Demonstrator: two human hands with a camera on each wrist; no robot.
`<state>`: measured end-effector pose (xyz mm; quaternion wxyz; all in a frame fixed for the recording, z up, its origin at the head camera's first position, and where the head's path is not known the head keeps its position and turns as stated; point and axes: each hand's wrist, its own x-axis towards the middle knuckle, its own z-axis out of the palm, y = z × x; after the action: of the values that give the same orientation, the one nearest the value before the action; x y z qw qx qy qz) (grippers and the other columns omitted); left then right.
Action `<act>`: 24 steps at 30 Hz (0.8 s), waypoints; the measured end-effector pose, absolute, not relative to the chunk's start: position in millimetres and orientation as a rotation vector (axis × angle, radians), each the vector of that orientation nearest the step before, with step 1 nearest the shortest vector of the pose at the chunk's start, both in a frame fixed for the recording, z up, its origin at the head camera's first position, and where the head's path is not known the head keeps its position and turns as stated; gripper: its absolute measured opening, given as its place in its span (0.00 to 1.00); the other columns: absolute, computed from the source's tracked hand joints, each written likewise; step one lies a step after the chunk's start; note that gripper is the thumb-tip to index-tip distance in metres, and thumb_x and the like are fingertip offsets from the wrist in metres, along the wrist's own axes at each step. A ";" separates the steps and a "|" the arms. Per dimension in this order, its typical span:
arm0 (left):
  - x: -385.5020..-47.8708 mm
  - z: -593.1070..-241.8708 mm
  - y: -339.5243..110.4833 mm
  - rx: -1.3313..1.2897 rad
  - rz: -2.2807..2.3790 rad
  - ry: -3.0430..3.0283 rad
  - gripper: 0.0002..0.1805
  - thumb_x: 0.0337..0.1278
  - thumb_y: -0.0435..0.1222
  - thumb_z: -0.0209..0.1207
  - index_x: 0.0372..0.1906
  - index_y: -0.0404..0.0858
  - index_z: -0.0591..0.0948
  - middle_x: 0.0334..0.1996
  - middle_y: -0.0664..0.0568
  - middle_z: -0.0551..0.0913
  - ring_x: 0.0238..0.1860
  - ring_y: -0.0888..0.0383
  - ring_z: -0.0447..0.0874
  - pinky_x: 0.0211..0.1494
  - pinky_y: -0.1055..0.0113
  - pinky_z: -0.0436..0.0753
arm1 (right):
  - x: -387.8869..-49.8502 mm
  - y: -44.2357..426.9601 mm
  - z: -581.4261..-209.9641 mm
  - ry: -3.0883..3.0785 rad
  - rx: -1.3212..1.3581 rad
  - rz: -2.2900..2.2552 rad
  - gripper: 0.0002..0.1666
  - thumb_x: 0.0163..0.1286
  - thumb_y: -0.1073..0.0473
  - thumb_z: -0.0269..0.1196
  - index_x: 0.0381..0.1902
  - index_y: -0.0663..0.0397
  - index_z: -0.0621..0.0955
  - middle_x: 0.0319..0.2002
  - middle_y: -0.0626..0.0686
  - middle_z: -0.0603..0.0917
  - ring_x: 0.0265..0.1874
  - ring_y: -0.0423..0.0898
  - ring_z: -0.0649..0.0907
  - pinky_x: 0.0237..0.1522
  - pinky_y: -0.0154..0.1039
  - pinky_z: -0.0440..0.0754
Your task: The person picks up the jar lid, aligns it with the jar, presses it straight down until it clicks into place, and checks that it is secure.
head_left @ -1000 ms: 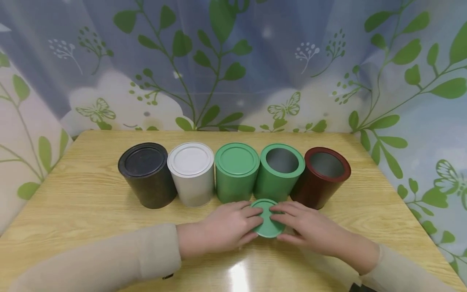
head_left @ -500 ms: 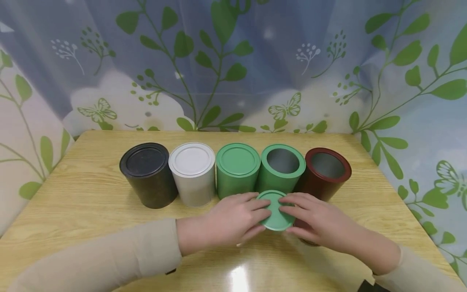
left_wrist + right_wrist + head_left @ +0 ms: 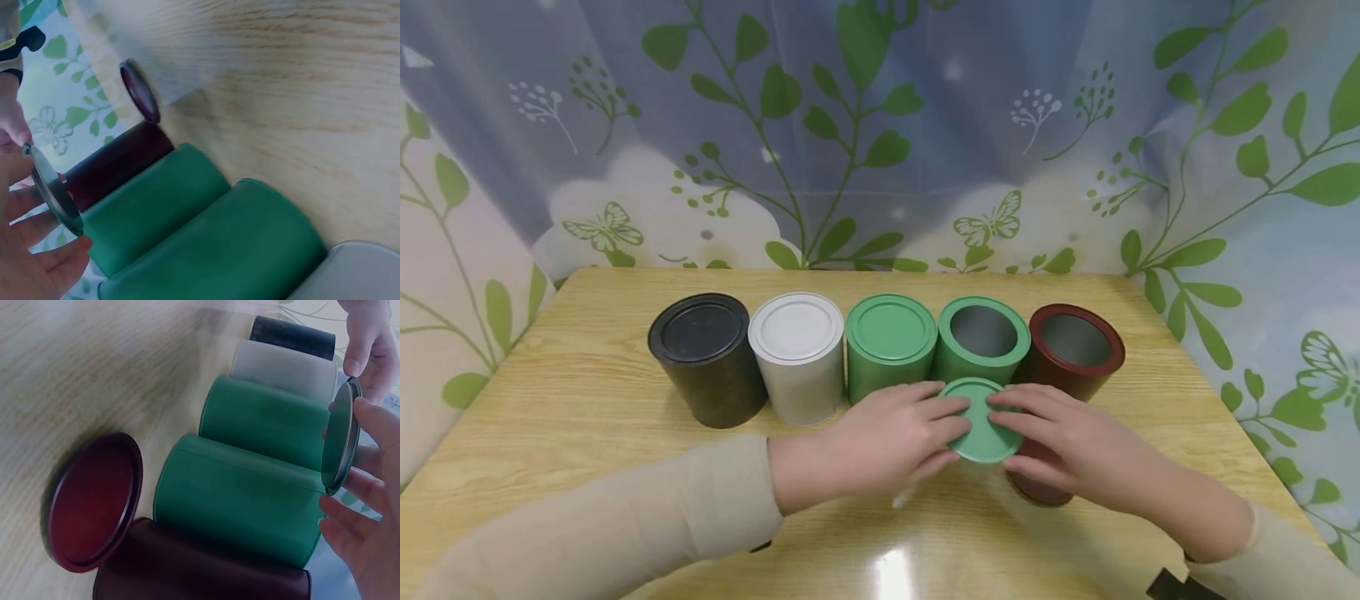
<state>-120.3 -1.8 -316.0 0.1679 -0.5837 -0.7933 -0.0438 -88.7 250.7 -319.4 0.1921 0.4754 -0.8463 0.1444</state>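
Observation:
Both hands hold a round green lid [image 3: 981,443] between them, raised off the table in front of the cans. My left hand [image 3: 891,442] grips its left edge, and my right hand [image 3: 1078,446] grips its right edge, fingers over the top and thumbs at the near rim. In both wrist views the lid is clear of the cans. Just behind it stands a green can [image 3: 972,367] with its top uncovered. To the right is an uncovered dark red can [image 3: 1060,377], partly hidden by my right hand. A dark red lid [image 3: 94,503] lies on the table, mostly under that hand in the head view.
Left of the uncovered green can, in a row, stand a lidded green can [image 3: 891,329], a lidded white can [image 3: 797,392] and a lidded black can [image 3: 718,392]. Neighbouring cans stand close together. A leaf-patterned curtain [image 3: 880,208] hangs behind the wooden table [image 3: 580,375].
Both hands have carried the green lid up and to the right, closer to the uncovered green can. The dark red lid has come into sight beneath the right hand. The cans stay put.

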 end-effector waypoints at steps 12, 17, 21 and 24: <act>-126.2 -300.8 5.8 -1.667 -0.078 -2.180 0.15 0.63 0.45 0.56 0.48 0.42 0.80 0.52 0.52 0.79 0.55 0.53 0.76 0.65 0.65 0.65 | -92.9 258.0 -307.7 -2.340 1.340 0.399 0.27 0.69 0.41 0.53 0.49 0.58 0.81 0.52 0.54 0.78 0.52 0.51 0.75 0.61 0.26 0.60; -129.8 -296.5 7.9 -1.678 -0.096 -2.194 0.15 0.63 0.44 0.55 0.49 0.41 0.80 0.52 0.52 0.79 0.56 0.52 0.75 0.66 0.64 0.64 | -96.5 259.7 -304.4 -2.335 1.343 0.416 0.28 0.69 0.41 0.53 0.49 0.59 0.80 0.53 0.55 0.78 0.52 0.51 0.75 0.61 0.26 0.59; -133.0 -292.0 9.4 -1.680 -0.083 -2.228 0.15 0.64 0.44 0.55 0.50 0.41 0.80 0.54 0.52 0.78 0.57 0.52 0.74 0.65 0.64 0.64 | -100.4 261.4 -302.0 -2.345 1.346 0.430 0.28 0.69 0.41 0.52 0.50 0.59 0.80 0.53 0.55 0.77 0.52 0.51 0.75 0.61 0.26 0.59; -135.5 -289.6 11.3 -1.686 -0.046 -2.257 0.16 0.65 0.45 0.54 0.52 0.41 0.79 0.55 0.52 0.77 0.57 0.52 0.73 0.65 0.64 0.65 | -103.0 263.7 -300.4 -2.375 1.336 0.414 0.28 0.69 0.40 0.52 0.50 0.58 0.80 0.54 0.54 0.77 0.53 0.51 0.75 0.61 0.26 0.59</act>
<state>-135.5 11.3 -289.6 0.1613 -0.5904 -0.7906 -0.0160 -103.0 263.7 -300.4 0.1916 0.4757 -0.8458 0.1474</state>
